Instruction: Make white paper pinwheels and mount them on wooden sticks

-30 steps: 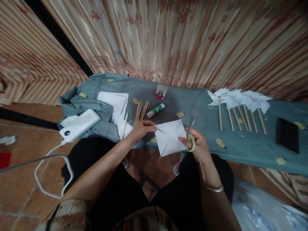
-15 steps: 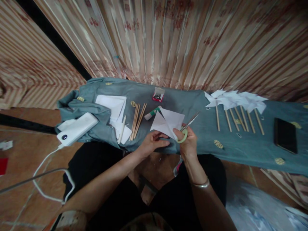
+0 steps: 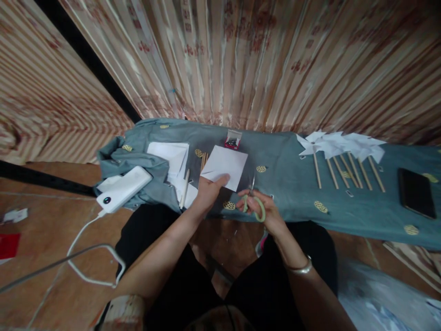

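Note:
My left hand [image 3: 209, 190] pinches the near edge of a white paper square [image 3: 225, 167] and holds it over the grey-green cloth [image 3: 285, 179]. The square covers most of a bundle of wooden sticks [image 3: 204, 160]. My right hand [image 3: 267, 212] grips scissors with pale green handles [image 3: 254, 207], blades pointing away from me, just right of the paper. The two hands are close together at the cloth's near edge.
A stack of white sheets [image 3: 170, 155] and a white power bank [image 3: 124, 189] with its cable lie to the left. A small red box [image 3: 233, 139] sits behind the paper. Several paper pinwheels on sticks [image 3: 339, 154] and a black phone [image 3: 416, 192] lie to the right.
The paper passed from near my right hand to my left, which carried it left over the sticks and glue. My right hand drew back with the scissors, their blades now pointing away.

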Demonstrator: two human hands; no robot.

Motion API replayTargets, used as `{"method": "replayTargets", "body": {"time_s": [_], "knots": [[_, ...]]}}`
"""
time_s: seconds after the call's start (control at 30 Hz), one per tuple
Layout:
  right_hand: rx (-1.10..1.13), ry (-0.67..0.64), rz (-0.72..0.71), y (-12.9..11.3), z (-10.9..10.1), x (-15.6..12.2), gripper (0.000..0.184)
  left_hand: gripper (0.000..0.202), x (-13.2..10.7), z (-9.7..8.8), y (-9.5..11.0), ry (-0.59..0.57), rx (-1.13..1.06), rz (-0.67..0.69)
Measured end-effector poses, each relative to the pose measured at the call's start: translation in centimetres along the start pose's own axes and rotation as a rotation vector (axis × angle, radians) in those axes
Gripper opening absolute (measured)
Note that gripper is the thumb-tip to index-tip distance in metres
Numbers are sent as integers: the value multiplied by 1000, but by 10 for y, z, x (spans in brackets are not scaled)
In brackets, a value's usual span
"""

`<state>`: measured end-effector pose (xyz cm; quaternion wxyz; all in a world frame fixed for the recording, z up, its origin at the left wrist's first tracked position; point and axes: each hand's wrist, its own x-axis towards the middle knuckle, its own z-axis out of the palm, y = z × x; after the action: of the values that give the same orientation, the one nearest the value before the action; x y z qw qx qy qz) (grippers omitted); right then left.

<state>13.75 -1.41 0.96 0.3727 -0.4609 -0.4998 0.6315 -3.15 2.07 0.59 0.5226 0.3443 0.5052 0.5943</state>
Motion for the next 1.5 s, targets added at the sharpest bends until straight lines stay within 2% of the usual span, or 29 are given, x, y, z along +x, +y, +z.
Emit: {"method": "replayTargets", "body": {"time_s": [0.1,0.23,0.83,1.03,1.5], "knots": [[-75,-174,35,-1,4,-4,38,45,9,-3,7,51,7,34],[-128,-248,63,0,10,-6,38,44,11,-3,13,69,39,65],[-47,-222,82,1,10,-5,34,37,4,0,2,-5,112,36],[-61,-232,78,1,8,-5,33,33,4,2,6,-13,54,27],[-74,-230,92,2,8,-3,43,36,6,1,-2,10,83,54]]}}
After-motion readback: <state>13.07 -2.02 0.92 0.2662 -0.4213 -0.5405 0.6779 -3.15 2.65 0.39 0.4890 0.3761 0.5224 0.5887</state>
